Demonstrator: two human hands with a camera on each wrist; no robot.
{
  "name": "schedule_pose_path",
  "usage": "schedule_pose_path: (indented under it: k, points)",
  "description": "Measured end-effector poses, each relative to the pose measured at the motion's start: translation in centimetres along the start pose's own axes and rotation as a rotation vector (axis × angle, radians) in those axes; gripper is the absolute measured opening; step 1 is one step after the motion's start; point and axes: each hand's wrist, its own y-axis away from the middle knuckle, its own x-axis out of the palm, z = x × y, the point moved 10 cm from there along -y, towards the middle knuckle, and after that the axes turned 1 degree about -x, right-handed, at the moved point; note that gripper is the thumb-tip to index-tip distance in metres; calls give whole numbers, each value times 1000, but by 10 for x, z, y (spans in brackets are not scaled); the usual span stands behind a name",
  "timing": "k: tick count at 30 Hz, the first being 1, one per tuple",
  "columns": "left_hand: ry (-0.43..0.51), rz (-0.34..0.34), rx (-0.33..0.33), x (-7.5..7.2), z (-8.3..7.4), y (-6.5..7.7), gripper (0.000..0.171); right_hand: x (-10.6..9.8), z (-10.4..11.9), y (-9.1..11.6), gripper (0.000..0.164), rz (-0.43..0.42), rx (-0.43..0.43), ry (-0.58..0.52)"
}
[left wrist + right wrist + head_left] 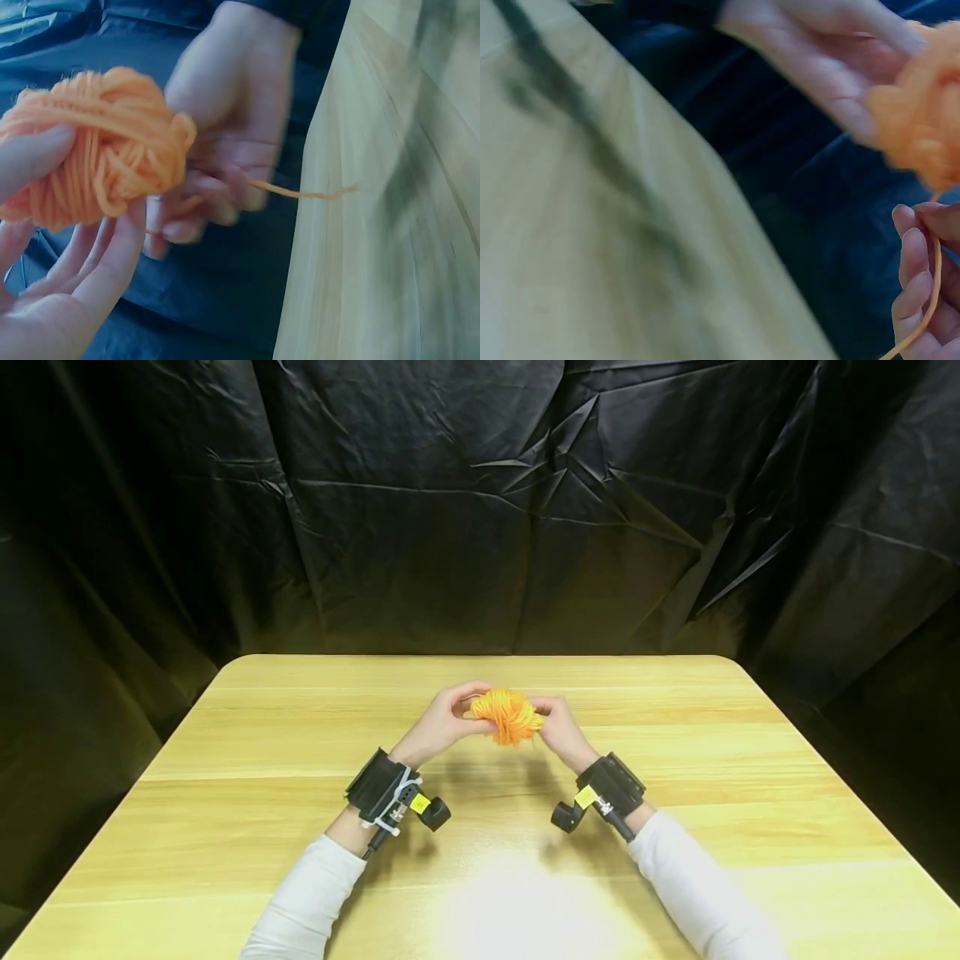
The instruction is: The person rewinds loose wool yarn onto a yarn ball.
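Note:
A ball of orange yarn (pixel 507 717) is held above the table between both hands. My left hand (pixel 445 720) grips it from the left, the thumb (pixel 34 159) lying on the near side and the fingers under it, as the left wrist view shows. On the other side my right hand (pixel 561 731) pinches the loose strand of yarn (pixel 936 277) close to the ball. The free end of that strand (pixel 300 194) sticks out past the right hand in the left wrist view. In the right wrist view the ball (pixel 922 105) is cut off by the frame edge.
Beneath the hands is a light wooden table (pixel 225 793) with rounded far corners. A black sheet (pixel 420 543) hangs behind it and at both sides. Each wrist wears a black strap (pixel 611 783) with a small camera. A bright glare lies on the near tabletop.

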Motion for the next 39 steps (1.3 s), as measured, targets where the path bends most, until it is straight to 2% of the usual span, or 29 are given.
schedule_pose_path:
  k: [4, 9, 13, 19, 23, 26, 32, 39]
  points:
    - [25, -69, 23, -8, 0, -1, 41, 17, -11, 10, 17, 59, 15, -27]
    - [8, -156, 59, -17, -1, -2, 42, 37, -6, 22, 24, 160, -10, -110]
    - [-14, -215, 53, -24, -1, -2, 43, 41, 1, 29, 24, 189, -35, -41]
    - [-46, -240, 31, -27, 2, -2, 42, 45, 20, 38, 23, 267, -142, 146]
    - [-77, -225, 16, -25, 6, -3, 41, 43, 41, 41, 21, 307, -214, 253]
    - [-97, -190, 10, -22, 8, -3, 40, 36, 57, 41, 19, 300, -246, 275]
    - [-140, -101, -6, -13, 8, -2, 41, 13, 75, 33, 16, 199, -267, 232]
    - [-144, -1, -40, -3, 13, -2, 40, -6, 79, 23, 16, 66, -271, 174]
